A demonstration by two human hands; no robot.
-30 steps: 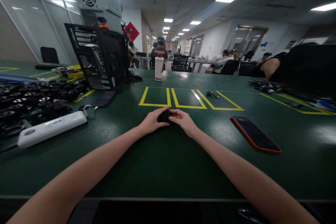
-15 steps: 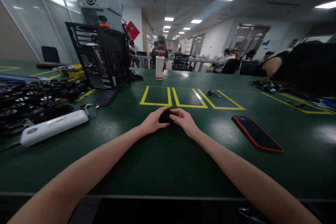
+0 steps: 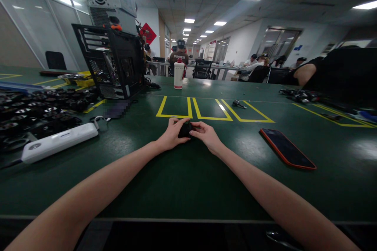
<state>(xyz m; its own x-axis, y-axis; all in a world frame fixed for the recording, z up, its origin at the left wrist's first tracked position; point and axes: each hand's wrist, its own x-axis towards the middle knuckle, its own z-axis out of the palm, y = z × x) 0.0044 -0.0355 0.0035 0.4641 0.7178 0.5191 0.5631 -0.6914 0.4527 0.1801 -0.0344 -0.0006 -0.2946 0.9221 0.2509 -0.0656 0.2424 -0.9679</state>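
A small black object is between my two hands, above the middle of the green table. My left hand grips it from the left, with the thumb below and the fingers over the top. The fingers of my right hand are pinched together at its right side. What the object is cannot be made out. Beyond my hands, yellow tape outlines mark the table, and a small black and silver part lies in the right one.
An orange-edged phone lies at the right. At the left are a white power strip, many black parts and an open computer case. A white cup stands farther back. A person's arm shows at the far right.
The fingers of my left hand have shifted slightly on the black object, with one knuckle now raised. Both hands otherwise stay in place; the whole view has shifted very slightly.
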